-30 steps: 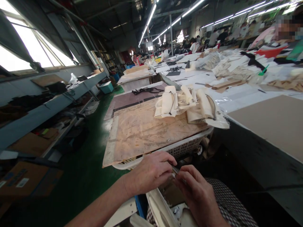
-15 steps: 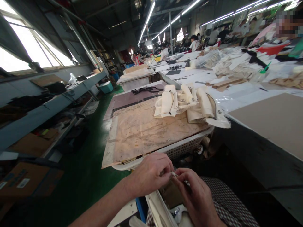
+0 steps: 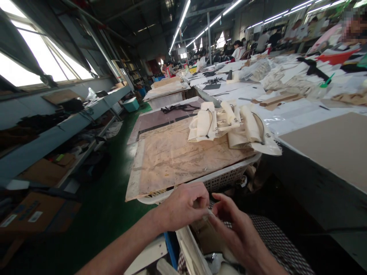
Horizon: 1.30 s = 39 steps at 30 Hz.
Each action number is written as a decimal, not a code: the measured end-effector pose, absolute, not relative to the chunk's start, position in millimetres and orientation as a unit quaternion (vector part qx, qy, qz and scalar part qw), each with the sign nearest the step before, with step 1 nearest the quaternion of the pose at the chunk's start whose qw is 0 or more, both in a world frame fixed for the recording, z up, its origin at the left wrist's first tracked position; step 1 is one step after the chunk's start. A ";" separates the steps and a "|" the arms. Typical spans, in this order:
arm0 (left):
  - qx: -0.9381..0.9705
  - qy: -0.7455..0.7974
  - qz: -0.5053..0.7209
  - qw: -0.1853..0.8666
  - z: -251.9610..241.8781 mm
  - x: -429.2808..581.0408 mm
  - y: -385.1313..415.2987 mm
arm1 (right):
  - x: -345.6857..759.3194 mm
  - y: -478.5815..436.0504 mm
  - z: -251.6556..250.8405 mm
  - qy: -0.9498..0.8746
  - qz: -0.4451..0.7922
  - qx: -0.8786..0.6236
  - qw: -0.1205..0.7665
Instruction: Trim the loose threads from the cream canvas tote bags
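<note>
My left hand (image 3: 187, 204) is closed, its thumb and fingers pinched together on a small pale bit that is too small to name. Close beside it, my right hand (image 3: 236, 225) has its index finger lifted away from the thumb. The right thumb tip lies against or just beside the pale bit; I cannot tell if it touches. Below both hands, a cream fabric bag piece (image 3: 192, 250) rests on my lap over checked cloth (image 3: 272, 238). Shiny metal hardware (image 3: 215, 259) shows at its lower part, partly hidden by the right forearm.
Ahead, a worn brown board (image 3: 169, 160) lies on a white plastic basket (image 3: 229, 176). Several cream bag pieces (image 3: 206, 122) are piled on it. A long table (image 3: 298, 118) with materials runs on the right, shelving (image 3: 57, 133) on the left. People work farther back.
My right index finger has lifted and parted from the thumb, opening the pinch. My left hand keeps its pinch in nearly the same place. The view has shifted slightly.
</note>
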<state>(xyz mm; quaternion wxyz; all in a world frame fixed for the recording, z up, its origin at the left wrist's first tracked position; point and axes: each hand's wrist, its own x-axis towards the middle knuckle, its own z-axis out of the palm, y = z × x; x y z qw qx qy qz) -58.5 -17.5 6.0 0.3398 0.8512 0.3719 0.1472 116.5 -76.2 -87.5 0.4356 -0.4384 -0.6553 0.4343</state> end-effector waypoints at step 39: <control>0.952 0.267 0.146 0.042 6.4 -90.1 -19.8 | 115.9 -70.9 -76.3 -0.776 0.390 -0.385 0.312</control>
